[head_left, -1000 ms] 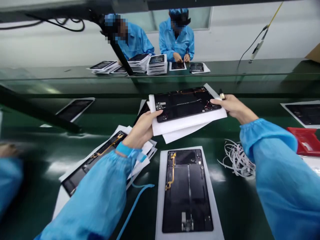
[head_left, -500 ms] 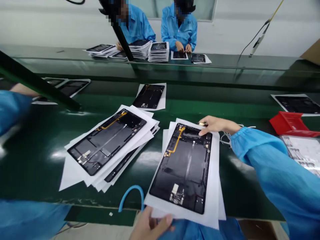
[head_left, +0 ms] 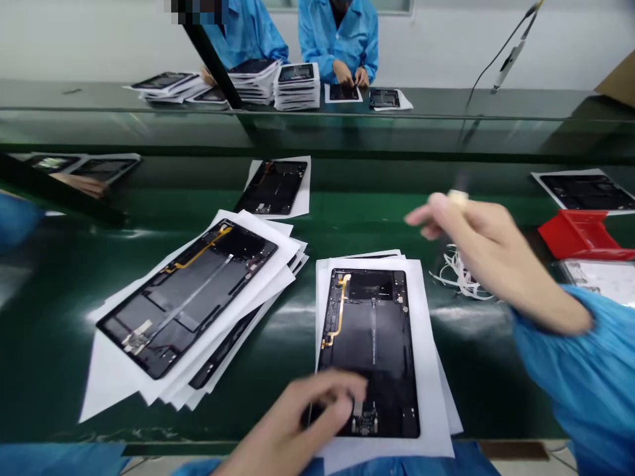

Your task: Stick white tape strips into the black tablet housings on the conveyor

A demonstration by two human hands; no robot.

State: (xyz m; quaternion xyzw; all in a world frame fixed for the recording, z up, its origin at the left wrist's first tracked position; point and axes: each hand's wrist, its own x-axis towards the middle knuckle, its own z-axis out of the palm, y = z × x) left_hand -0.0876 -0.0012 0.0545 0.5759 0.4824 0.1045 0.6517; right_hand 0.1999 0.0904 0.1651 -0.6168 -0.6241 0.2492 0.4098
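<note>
At the near edge of the green counter (head_left: 49,370), the black tablet panel (head_left: 370,344) lies set down on white sheets (head_left: 429,357); left hand (head_left: 292,423) curled on it, grip unclear; right hand (head_left: 476,254) raised clear, fingers open.

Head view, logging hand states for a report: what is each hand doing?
Left hand: curled on black rectangular tablet panel, grip unclear.
Right hand: open, blurred, pale item at fingers.
</note>
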